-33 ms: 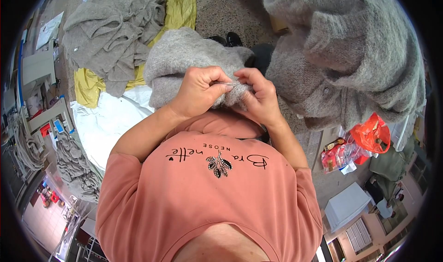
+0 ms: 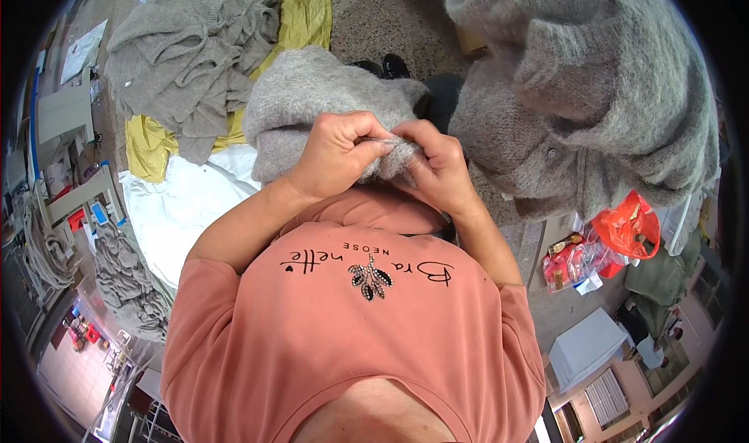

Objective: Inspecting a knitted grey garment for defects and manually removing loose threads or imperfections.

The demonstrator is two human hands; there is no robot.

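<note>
A fuzzy light-grey knit garment (image 2: 308, 92) lies bunched across my lap. My left hand (image 2: 341, 153) pinches its edge between thumb and forefinger. Close beside it, my right hand (image 2: 441, 166) grips the same knit, with fingers curled over the top and the thumb underneath. A small fold of the fabric sticks out between the two hands. Whether a needle or thread sits between the fingertips is too small to make out.
On my right rises a large heap of grey knitwear (image 2: 616, 92). Another grey knit pile (image 2: 195, 53) lies at the far left on yellow sheeting (image 2: 304, 14). White sheeting (image 2: 175, 217) spreads beside my left arm. A red plastic bag (image 2: 628, 225) is at the right.
My right hand's fingers have shifted slightly downward and left over the knit. The left hand keeps its pinch in the same place.
</note>
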